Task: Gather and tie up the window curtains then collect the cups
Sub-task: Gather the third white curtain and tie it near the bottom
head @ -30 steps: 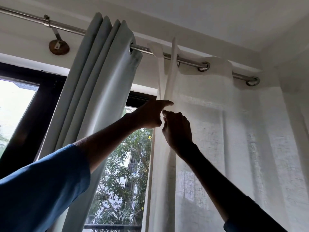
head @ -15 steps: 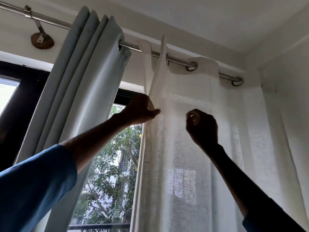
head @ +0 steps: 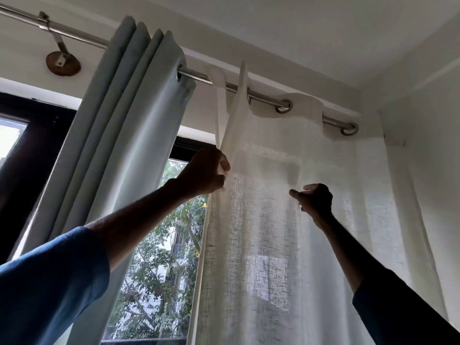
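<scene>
A sheer white curtain [head: 268, 220] hangs by metal eyelets from a steel rod [head: 199, 75] and covers the right half of the window. My left hand [head: 205, 174] is raised and pinches the sheer curtain's left edge just below its top folds. My right hand [head: 315, 200] is raised further right with its fingers curled on a fold of the same sheer fabric. A pale grey-blue curtain [head: 119, 135] hangs bunched in pleats on the rod to the left. No cups are in view.
A dark window frame [head: 29, 150] borders the glass, with trees [head: 159, 265] outside. A round rod bracket [head: 62, 63] is fixed to the wall at the upper left. The side wall [head: 433, 150] meets the curtain at the right.
My hands were close together at the sheer curtain's top edge. My right hand has moved right along the fabric, away from my left, which stays pinching the left edge.
</scene>
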A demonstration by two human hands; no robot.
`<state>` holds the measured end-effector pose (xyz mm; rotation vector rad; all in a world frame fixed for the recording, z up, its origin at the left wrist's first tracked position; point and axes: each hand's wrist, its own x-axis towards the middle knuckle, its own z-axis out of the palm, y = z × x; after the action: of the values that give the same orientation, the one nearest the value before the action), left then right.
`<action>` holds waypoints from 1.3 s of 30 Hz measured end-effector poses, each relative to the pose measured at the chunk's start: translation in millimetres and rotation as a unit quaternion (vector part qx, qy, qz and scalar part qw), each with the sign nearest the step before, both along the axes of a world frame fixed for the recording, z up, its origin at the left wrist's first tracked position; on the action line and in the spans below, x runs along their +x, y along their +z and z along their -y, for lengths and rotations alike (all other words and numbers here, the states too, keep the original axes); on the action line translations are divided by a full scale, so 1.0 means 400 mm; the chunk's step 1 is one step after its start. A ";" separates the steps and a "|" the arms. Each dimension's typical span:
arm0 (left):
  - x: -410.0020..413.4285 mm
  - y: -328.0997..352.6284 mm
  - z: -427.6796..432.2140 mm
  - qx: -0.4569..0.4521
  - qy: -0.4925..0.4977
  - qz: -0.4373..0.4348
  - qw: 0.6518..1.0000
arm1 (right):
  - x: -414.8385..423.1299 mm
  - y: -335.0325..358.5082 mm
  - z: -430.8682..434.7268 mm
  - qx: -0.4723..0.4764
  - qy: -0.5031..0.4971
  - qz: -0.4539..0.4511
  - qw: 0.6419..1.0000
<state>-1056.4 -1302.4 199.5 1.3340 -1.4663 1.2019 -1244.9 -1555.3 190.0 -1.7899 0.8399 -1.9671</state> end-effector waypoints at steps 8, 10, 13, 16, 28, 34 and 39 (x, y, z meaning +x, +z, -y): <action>0.020 -0.018 -0.007 -0.007 -0.002 0.008 1.000 | 0.053 -0.007 -0.175 -0.071 -0.067 -0.022 0.995; 0.022 -0.019 -0.007 -0.010 -0.008 0.007 1.000 | 0.080 -0.007 -0.248 -0.138 -0.067 -0.049 0.987; 0.034 -0.016 0.007 -0.024 -0.005 0.005 1.000 | 0.136 0.004 -0.398 -0.228 -0.047 -0.089 0.968; 0.043 -0.017 0.007 -0.042 0.004 0.025 0.999 | 0.191 0.013 -0.516 -0.318 -0.006 -0.106 0.942; 0.014 -0.037 -0.036 0.082 -0.048 0.039 0.995 | 0.181 -0.072 -0.352 -0.224 0.003 -0.043 0.974; -0.027 -0.036 -0.035 0.120 -0.038 0.080 0.989 | 0.180 -0.086 -0.343 -0.238 0.034 -0.024 0.970; -0.065 -0.028 -0.019 0.137 -0.004 0.101 0.985 | 0.177 -0.070 -0.378 -0.262 0.040 -0.019 0.964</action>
<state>-1082.3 -1294.8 188.3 1.4149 -1.8341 1.1906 -1174.2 -1404.0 161.9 -2.1033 0.2551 -2.2503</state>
